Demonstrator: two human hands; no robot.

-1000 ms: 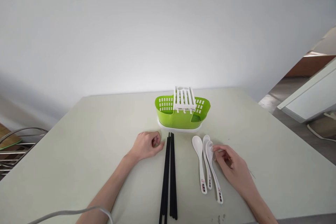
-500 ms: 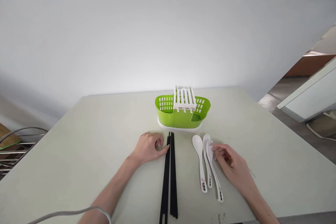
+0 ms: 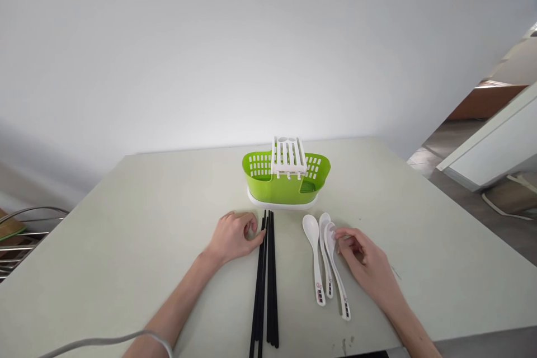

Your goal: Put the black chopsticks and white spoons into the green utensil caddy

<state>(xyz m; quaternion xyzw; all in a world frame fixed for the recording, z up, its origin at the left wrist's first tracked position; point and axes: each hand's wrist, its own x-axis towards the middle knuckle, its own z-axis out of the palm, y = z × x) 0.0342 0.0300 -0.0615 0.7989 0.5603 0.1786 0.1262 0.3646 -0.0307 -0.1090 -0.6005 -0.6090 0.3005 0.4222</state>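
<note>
My left hand [image 3: 232, 238] rests on the table with its fingers loosely curled and the thumb apart. The thumb tip touches or lies right beside a bundle of several black chopsticks [image 3: 272, 285], laid lengthwise in two loose groups. To their right lie three white spoons [image 3: 316, 260] with small printed marks on their handle ends. My right hand [image 3: 369, 265] is at the rightmost spoon, its bent fingertips at the edge of the bowl and its thumb apart. Neither hand grips anything. Beyond the chopsticks stands a green basket [image 3: 277, 194] with a white slatted rack [image 3: 288, 158] across its top.
The pale table [image 3: 180, 190] meets a plain wall [image 3: 251, 50] at the back. A grey cable [image 3: 96, 341] crosses over my left forearm. A metal rack [image 3: 25, 240] stands off the table's left side, and a white cabinet [image 3: 495, 140] is beyond the right.
The whole view has shifted a little, so everything appears slightly further left. Both hands keep their places beside the chopsticks and the spoons.
</note>
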